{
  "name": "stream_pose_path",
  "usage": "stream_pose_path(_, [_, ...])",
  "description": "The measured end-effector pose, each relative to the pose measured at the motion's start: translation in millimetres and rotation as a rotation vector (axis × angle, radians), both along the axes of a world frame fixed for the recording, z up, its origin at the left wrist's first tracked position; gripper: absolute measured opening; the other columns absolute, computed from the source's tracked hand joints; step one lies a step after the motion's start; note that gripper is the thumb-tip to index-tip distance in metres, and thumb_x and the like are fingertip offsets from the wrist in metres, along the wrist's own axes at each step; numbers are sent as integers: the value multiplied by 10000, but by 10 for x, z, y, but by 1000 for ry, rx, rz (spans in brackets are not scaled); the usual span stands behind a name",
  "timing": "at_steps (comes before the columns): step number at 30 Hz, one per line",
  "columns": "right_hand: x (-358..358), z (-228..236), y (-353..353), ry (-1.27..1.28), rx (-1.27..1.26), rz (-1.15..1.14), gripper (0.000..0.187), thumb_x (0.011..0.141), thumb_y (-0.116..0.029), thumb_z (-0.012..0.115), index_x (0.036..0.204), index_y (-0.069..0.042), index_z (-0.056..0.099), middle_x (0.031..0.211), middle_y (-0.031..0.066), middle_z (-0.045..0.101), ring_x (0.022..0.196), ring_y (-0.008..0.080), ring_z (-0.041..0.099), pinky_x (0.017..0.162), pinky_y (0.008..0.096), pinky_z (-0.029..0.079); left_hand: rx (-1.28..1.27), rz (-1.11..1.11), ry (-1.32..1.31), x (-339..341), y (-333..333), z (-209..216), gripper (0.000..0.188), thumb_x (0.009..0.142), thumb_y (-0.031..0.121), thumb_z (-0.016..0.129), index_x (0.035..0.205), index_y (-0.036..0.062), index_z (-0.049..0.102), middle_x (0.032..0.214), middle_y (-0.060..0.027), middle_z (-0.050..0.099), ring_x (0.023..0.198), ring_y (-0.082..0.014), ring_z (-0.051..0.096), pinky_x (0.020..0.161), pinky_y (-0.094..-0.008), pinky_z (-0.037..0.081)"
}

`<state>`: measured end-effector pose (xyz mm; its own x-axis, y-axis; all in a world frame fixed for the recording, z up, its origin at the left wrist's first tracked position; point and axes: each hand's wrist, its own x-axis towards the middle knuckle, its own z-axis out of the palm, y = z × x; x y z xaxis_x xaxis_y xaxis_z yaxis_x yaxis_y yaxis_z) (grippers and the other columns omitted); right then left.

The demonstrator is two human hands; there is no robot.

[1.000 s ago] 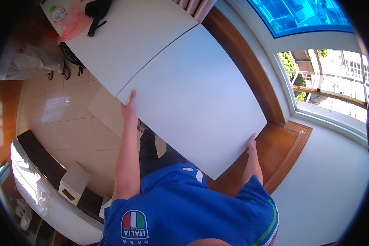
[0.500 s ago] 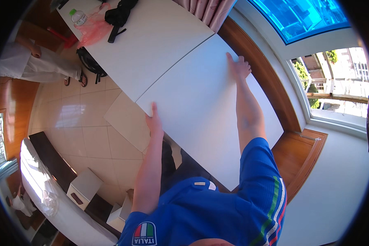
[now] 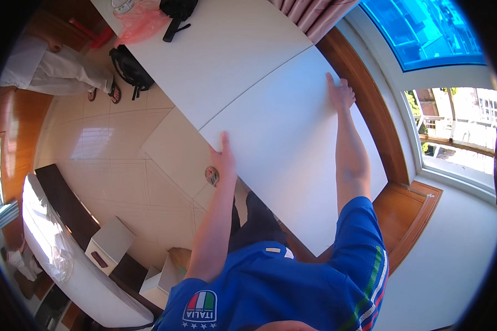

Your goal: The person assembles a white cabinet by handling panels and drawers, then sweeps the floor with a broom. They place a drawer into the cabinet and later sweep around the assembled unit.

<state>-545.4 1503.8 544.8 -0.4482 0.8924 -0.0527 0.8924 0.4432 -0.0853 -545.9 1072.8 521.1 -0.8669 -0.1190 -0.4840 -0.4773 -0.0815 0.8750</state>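
Observation:
Both my hands are on a white tabletop [image 3: 281, 143], one at each of its long sides. My left hand [image 3: 223, 159] grips the left edge near the corner, thumb lying on top and fingers mostly hidden at the side. On the window side my right hand [image 3: 341, 94] holds the opposite edge, thumb on the surface and fingers bent over the rim. The tabletop meets a second white table [image 3: 226, 49] along a thin straight seam. What supports the tabletop underneath is hidden.
A pink plastic bag [image 3: 141, 22] and a black strapped item [image 3: 176, 16] lie on the far table. A black bag [image 3: 131, 71] rests on the floor near a standing person [image 3: 66, 71]. A wooden window ledge [image 3: 370, 105] borders the right side. A wrapped mattress [image 3: 66, 265] lies left.
My view has shifted, so both tables appear further right. A sandalled foot now shows beside my left forearm. Both hands keep their hold on the tabletop edges.

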Motion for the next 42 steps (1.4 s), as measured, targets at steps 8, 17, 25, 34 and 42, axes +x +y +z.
stream_pose_path(8, [439,-134,-358,149,40,102,869,960,-742,392,1594,-151,333,1597,267,335,1497,424,289,1203,560,242,-88,-103,83,-42,3,-16,643,1005,328,667,1464,-63,442,1399,-200,583,1242,-269,588,1046,-373,460])
stream_pose_path(17, [4102,-40,-2430,217,67,-543,897,984,-545,573,1594,13,226,1665,222,221,1564,351,149,1257,521,133,42,-391,-84,-166,-265,-147,771,981,524,640,1506,2,423,1472,-122,537,1288,-256,568,1040,-408,488])
stream_pose_path(25, [5283,79,-2718,1051,-770,-969,957,987,-721,430,1613,-30,216,1621,159,362,1486,322,346,1205,419,301,-133,-444,-78,791,-289,-34,876,915,628,657,1516,56,374,1445,-117,530,1287,-267,545,1001,-486,476])
stream_pose_path(34, [5322,49,-2730,1265,-1113,-767,1015,939,-842,145,1639,-108,157,1691,105,207,1527,340,239,1233,481,233,-6,-414,-141,1519,-184,0,802,931,537,705,1469,9,431,1397,-133,558,1257,-235,556,1033,-398,470])
stream_pose_path(42, [5269,187,-2738,954,-918,-944,889,1008,-742,160,1612,-99,262,1634,146,323,1477,366,341,1210,478,307,-199,-611,-139,1815,-810,-100,914,870,646,698,1432,-51,517,1443,-217,567,1356,-310,535,1101,-377,440])
